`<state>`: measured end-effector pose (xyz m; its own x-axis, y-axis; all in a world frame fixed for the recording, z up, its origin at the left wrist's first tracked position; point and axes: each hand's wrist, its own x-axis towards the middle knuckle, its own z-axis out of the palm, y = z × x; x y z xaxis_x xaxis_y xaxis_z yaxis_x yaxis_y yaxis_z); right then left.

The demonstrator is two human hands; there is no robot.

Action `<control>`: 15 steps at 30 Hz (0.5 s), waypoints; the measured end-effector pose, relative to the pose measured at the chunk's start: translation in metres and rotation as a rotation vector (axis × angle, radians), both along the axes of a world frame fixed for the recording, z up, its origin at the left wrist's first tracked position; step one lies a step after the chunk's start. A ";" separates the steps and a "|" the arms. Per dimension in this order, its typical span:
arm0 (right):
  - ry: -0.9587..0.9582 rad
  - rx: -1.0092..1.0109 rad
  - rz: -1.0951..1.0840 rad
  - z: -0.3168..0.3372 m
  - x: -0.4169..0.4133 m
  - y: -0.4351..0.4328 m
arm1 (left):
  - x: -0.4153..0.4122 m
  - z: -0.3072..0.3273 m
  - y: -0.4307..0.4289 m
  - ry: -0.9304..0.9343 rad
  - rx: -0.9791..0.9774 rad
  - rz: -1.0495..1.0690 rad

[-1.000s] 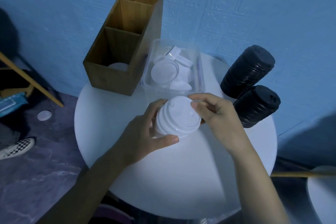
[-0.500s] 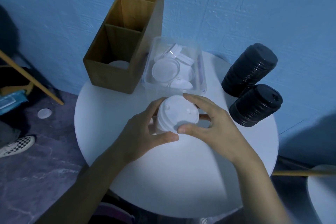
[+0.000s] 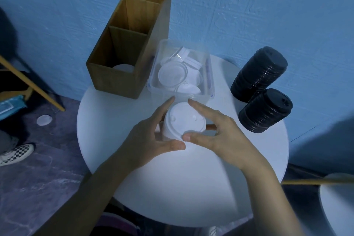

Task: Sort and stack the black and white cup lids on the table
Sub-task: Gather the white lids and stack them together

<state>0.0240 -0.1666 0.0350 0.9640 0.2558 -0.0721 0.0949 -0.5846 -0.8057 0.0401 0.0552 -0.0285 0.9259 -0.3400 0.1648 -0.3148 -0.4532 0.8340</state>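
Observation:
A stack of white cup lids stands on the round white table. My left hand grips its left side with thumb and fingers curled round it. From the right, my right hand holds the same stack, thumb at the front and index finger at the back. Behind it, a clear plastic tub contains several loose white lids. Two stacks of black lids lie on their sides at the table's right edge.
A wooden two-compartment box stands at the back left, with a white lid in its near compartment. One white lid lies on the floor beside a checkered shoe. The blue wall is close behind.
My right hand has dropped from the stack's top rim to clasp its right side. The stack has settled upright between both hands.

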 end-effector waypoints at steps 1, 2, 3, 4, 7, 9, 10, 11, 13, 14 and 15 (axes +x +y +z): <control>0.002 0.003 -0.006 0.001 0.000 0.000 | 0.000 0.000 0.000 0.002 -0.007 -0.005; 0.002 0.007 -0.011 0.001 0.000 0.001 | -0.001 0.000 0.000 0.004 -0.013 -0.009; -0.006 0.017 -0.010 0.001 0.000 0.001 | -0.001 0.000 0.000 0.005 -0.014 -0.012; -0.016 0.034 -0.004 -0.001 0.001 0.001 | -0.002 0.000 0.000 0.006 -0.015 -0.013; 0.000 0.064 0.015 -0.003 0.002 -0.003 | -0.002 0.000 0.001 0.027 -0.036 -0.016; 0.043 0.078 0.040 -0.002 0.003 -0.007 | -0.001 -0.001 0.001 0.027 -0.035 -0.005; 0.069 0.095 0.057 -0.001 0.003 -0.009 | -0.001 -0.001 0.001 0.027 -0.039 0.003; 0.092 0.120 0.071 0.001 0.002 -0.011 | -0.001 -0.002 0.001 0.027 -0.046 0.008; 0.114 0.178 0.088 0.003 0.002 -0.013 | -0.002 -0.003 0.001 0.028 -0.054 0.010; 0.116 0.196 0.087 0.003 0.002 -0.013 | -0.002 -0.004 0.002 0.031 -0.056 0.006; 0.115 0.205 0.085 0.003 0.003 -0.013 | -0.001 -0.004 0.002 0.031 -0.061 0.003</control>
<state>0.0274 -0.1792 0.0376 0.9267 0.3566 -0.1186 0.0375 -0.4019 -0.9149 0.0386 0.0568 -0.0328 0.9319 -0.3271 0.1565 -0.2870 -0.4018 0.8696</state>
